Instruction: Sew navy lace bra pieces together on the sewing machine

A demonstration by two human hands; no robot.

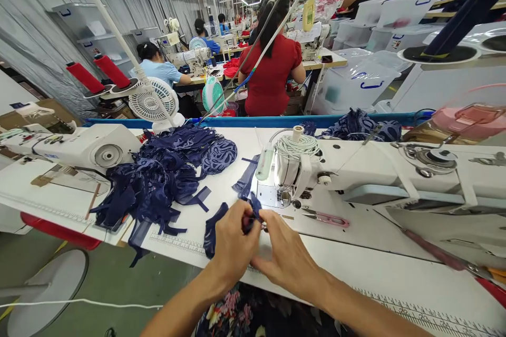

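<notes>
**Both hands closed on a navy strip at the table's near edge**

Widest first: the long white sewing table runs clear across the view, its printed ruler edge closest to the person. On it sits the white industrial sewing machine, its needle end just beyond the hands. Left of that, a big loose heap of navy blue lace fabric pieces spreads over the tabletop, and behind it stands a small white desk fan.

Now down to the action. The left hand and the right hand meet at the table's front edge, fingers of both curled in, pinching the narrow navy blue fabric strip between them. The strip pokes up and away from the fingertips toward the machine's needle; its far end is nearly under the machine head. A second dark piece hangs by the left hand's wrist side, over the edge. Neither hand is clearly nearer; they share the grip.

Room to move? Bare table lies to the right, save the small pink thread snips lying just beyond the right hand. Leftward, the heap crowds in.
</notes>
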